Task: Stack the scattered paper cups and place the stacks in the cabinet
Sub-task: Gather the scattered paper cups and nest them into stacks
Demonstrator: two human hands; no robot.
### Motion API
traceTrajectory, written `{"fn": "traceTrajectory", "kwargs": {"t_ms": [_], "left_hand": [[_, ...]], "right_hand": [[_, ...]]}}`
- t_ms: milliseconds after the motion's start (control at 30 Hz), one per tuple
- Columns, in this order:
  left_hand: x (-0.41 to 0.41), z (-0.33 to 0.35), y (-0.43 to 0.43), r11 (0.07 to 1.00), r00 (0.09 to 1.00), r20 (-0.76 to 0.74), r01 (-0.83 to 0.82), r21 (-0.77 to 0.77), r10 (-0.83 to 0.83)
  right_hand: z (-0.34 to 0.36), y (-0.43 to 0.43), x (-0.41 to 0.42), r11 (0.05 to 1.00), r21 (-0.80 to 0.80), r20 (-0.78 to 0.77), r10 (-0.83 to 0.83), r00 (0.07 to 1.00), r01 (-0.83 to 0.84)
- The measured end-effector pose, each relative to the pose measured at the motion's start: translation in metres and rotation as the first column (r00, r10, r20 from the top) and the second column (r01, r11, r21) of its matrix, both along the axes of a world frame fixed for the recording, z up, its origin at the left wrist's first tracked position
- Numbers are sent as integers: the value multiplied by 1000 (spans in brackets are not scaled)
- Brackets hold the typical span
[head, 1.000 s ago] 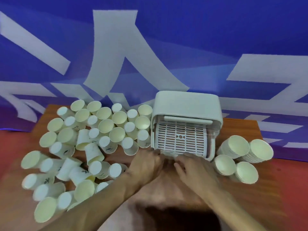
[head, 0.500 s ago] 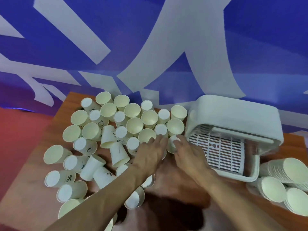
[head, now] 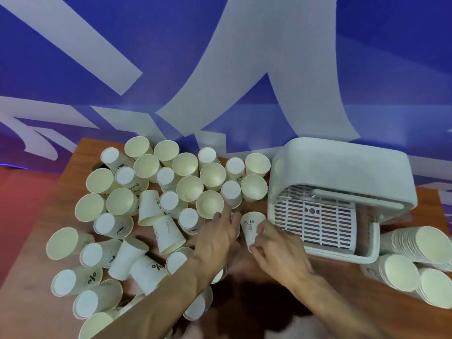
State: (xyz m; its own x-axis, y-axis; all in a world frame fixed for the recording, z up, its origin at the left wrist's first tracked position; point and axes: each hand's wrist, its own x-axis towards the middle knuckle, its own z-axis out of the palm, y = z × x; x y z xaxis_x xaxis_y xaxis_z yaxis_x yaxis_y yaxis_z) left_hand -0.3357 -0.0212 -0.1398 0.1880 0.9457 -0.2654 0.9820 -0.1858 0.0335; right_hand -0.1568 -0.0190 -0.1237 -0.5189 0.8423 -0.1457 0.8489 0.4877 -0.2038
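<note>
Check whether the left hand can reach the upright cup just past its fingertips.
Probably yes. The left hand lies open, fingertips almost at the rim of the upright cup, nothing between them. The right hand grips the Hi cup beside it, out of the way.

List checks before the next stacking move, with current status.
1. Grip secured: ok. Right hand pinches the Hi cup.
2. Left hand free: ok. It is open over the scattered cups.
3. Cup orientation uniform: not ok. Some stand mouth up, some are inverted, some lie sideways.
4. Cabinet open: ok. Its white rack shows.
5. Finished stacks out of the way: ok. They lie right of the cabinet.
</note>
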Motion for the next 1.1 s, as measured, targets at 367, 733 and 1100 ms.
{"fn": "traceTrajectory", "kwargs": {"t_ms": [367, 733, 1100], "left_hand": [[-5, 1, -8, 983, 952, 250, -160, -92, 178], [2, -13, -1, 952, 915, 306, -194, -238, 263], [10, 58, -7, 997, 922, 381, -53, -49, 68]], "right_hand": [[1, 14, -4, 997, -47, 53, -63, 997, 65], [-6, 18, -8, 979, -196, 47, -45, 998, 53], [49, -21, 41, 948, -157, -169, -304, 938, 279]]}}
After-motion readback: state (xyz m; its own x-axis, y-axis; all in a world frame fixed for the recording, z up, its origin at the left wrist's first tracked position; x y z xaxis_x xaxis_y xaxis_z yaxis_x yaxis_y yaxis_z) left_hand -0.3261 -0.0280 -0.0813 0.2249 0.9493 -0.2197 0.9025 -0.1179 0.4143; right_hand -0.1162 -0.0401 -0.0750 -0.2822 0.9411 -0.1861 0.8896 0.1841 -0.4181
